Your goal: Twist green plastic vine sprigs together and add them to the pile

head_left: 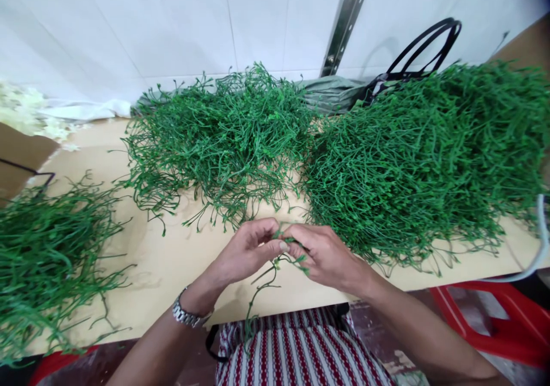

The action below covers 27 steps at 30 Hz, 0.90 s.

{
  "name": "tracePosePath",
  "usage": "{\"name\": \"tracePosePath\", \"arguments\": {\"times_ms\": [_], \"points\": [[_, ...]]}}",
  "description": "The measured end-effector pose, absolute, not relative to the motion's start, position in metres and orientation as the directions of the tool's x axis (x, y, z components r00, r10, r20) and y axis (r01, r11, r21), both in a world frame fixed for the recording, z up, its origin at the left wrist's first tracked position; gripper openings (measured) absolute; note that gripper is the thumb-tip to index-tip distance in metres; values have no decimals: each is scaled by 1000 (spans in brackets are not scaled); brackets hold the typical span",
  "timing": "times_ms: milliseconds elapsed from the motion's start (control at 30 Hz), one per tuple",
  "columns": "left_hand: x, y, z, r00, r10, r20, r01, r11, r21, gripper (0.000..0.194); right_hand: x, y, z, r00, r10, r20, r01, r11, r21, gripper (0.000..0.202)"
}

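Note:
Near the table's front edge my two hands meet, fingertips closed together on thin green artificial plant stems (pixel 254 300). My left hand (pixel 249 251), with a metal watch (pixel 187 311) at the wrist, pinches them between thumb and fingers. From the other side my right hand (pixel 329 257) grips the same stems, its fingers curled. A loose stem end dangles below the fingers, over the front edge. Just where the stems join is hidden by the fingers. Behind the hands lies a heap of like green stems (pixel 223 128), and a larger heap (pixel 412 162) spreads to the right.
A third green heap (pixel 47 260) lies at the left on the pale tabletop (pixel 163 283). Pale flowers (pixel 26 111) and brown cardboard (pixel 21 160) are at far left. A black-handled bag (pixel 382 82) stands by the wall. A red stool (pixel 507 323) is below the table, right.

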<state>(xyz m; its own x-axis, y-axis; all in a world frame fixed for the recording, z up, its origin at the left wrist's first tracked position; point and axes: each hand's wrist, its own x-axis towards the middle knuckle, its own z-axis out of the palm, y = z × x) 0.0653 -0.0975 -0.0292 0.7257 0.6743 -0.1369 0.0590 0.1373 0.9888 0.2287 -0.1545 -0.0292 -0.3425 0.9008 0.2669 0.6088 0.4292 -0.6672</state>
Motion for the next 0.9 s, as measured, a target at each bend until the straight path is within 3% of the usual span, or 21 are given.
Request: {"name": "tracePosePath", "arguments": {"times_ms": [67, 167, 333, 667, 767, 900], "points": [[63, -98, -32, 765, 611, -203, 27, 283, 959, 28, 228, -157, -26, -413, 869, 273, 595, 484, -642, 12], [60, -99, -34, 809, 518, -278, 27, 438, 898, 31, 229, -158, -22, -485, 837, 253, 497, 501, -708, 17], [58, -101, -30, 824, 479, -302, 42, 481, 876, 32, 227, -156, -27, -480, 850, 217, 281, 383, -880, 15], [63, -113, -25, 815, 514, -269, -136, 620, 773, 33, 222, -164, -48, -332, 880, 340, 15, 365, -931, 18], [63, -112, -23, 810, 551, -201, -203, 584, 786, 29, 220, -164, -52, -248, 911, 329, -122, 307, -944, 16], [59, -104, -26, 743, 656, -130, -272, 474, 837, 26, 218, -156, -48, 68, 937, 341, -230, 348, -909, 11]]}}
